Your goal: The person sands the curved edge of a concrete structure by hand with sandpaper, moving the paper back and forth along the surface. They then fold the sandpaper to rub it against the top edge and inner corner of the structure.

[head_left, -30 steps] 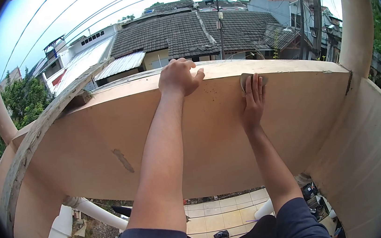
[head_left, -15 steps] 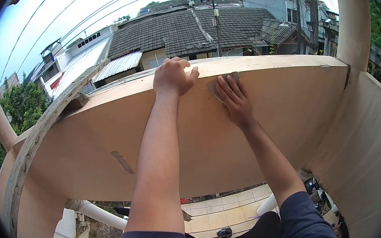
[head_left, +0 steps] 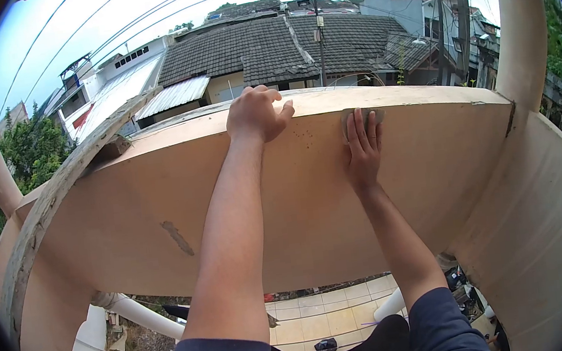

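My left hand point(head_left: 257, 114) rests at the top ledge point(head_left: 410, 94) of a peach-painted wall, its fingers curled over the edge and its thumb apart. To its right, my right hand point(head_left: 364, 155) presses a small grey-brown piece of what looks like sandpaper point(head_left: 347, 126) against the wall face point(head_left: 298, 201), just below the ledge. The fingers lie flat over the sheet and hide most of it. Between the two hands, several small dark specks point(head_left: 304, 135) mark the paint. Lower left, a grey patch point(head_left: 177, 238) shows where the surface is damaged.
A weathered wooden plank point(head_left: 65, 193) leans over the wall's left end. Round columns point(head_left: 520, 23) stand at both sides. Far below the wall lie a tiled floor point(head_left: 332, 321) and white pipes point(head_left: 141, 316). Tiled roofs point(head_left: 225, 53) and overhead wires are beyond.
My right hand has slid a little to the right along the wall with the sandpaper, uncovering more of the specks. My left hand has stayed in place.
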`<state>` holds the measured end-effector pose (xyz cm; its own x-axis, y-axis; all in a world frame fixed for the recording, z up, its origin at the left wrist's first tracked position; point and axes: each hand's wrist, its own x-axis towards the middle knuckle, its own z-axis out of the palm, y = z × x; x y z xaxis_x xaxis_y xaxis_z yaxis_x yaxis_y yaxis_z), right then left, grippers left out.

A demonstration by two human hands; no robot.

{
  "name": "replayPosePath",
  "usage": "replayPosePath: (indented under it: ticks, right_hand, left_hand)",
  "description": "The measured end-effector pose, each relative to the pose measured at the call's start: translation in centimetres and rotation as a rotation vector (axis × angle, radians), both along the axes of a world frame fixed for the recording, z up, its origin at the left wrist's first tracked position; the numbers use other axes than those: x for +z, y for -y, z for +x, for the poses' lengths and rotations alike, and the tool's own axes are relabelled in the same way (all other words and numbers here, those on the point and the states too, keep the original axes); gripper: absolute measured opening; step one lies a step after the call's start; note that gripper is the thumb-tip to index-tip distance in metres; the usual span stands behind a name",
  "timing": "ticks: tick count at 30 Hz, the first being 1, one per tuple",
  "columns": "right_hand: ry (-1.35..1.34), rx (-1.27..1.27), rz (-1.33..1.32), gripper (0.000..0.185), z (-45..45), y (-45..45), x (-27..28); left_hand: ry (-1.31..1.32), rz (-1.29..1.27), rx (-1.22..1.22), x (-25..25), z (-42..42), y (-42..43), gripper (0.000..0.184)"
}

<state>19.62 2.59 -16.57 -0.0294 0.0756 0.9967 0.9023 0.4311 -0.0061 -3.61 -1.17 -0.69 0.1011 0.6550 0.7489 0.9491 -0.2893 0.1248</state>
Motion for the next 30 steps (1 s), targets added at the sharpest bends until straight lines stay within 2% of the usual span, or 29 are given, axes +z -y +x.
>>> replayPosePath:
  ticks: [1, 3, 4, 6, 7, 8, 11, 15, 17, 18, 20, 21, 25, 27, 28, 30]
  right_hand:
    - [0.000, 0.002, -0.001, 0.048, 0.2, 0.1, 0.1]
    - [0.320, 0.119, -0.037, 0.045, 1.0, 0.1, 0.4]
    - [0.316, 0.120, -0.034, 0.045, 1.4, -0.4, 0.6]
    - [-0.163, 0.093, 0.089, 0.044, 1.9, -1.1, 1.7]
    - [-0.285, 0.046, 0.113, 0.049, 1.4, -1.3, 2.0]
    - [-0.283, 0.043, 0.113, 0.049, 0.8, -1.1, 1.7]
    - [0.283, 0.099, -0.004, 0.055, -0.1, 1.3, 1.2]
    - [0.266, 0.076, 0.021, 0.054, 1.9, -0.2, 1.6]
    - [-0.166, 0.016, 0.086, 0.056, 1.9, -1.3, 1.7]
    - [-0.165, 0.021, 0.080, 0.056, 1.2, -0.8, 1.6]
    - [0.046, 0.089, 0.023, 0.053, -0.8, 0.8, 1.7]
    - [0.236, 0.083, 0.007, 0.051, -1.1, 1.0, 1.4]
    - [0.342, 0.059, 0.000, 0.050, 0.0, 0.3, 1.2]
    - [0.028, 0.001, 0.034, 0.051, 1.1, -0.3, 1.1]
    - [0.029, 0.005, 0.030, 0.051, 0.9, -0.6, 1.1]
    - [-0.199, -0.045, 0.063, 0.051, 0.3, -1.2, 1.1]
  left_hand:
    - [0.000, -0.001, 0.002, -0.1, 0.1, 0.0, 0.032]
    - [-0.004, 0.012, -0.001, -0.1, 0.0, -0.1, 0.032]
    - [-0.009, 0.014, 0.001, -0.1, -0.1, -0.3, 0.032]
    - [0.007, 0.044, -0.021, -0.2, -0.2, -0.4, 0.032]
    - [0.015, 0.045, -0.019, -0.2, -0.3, -0.3, 0.032]
    - [0.004, 0.040, -0.009, -0.2, -0.3, -0.2, 0.031]
    - [-0.021, 0.036, -0.018, -0.1, 0.1, 0.0, 0.031]
    - [-0.024, 0.057, -0.019, -0.2, -0.1, -0.5, 0.032]
    - [-0.011, 0.052, -0.016, -0.3, -0.3, -0.4, 0.033]
    - [-0.022, 0.056, -0.007, -0.2, -0.3, -0.3, 0.032]
    - [-0.037, 0.053, -0.006, -0.3, -0.1, 0.0, 0.032]
    - [-0.030, 0.039, -0.009, -0.2, -0.2, 0.0, 0.032]
    - [-0.015, 0.043, -0.011, -0.2, -0.2, -0.2, 0.032]
    - [-0.017, 0.059, -0.015, -0.1, -0.2, -0.4, 0.032]
    - [-0.020, 0.067, -0.024, -0.3, -0.3, -0.3, 0.032]
    - [-0.023, 0.064, -0.017, -0.2, -0.4, -0.3, 0.032]
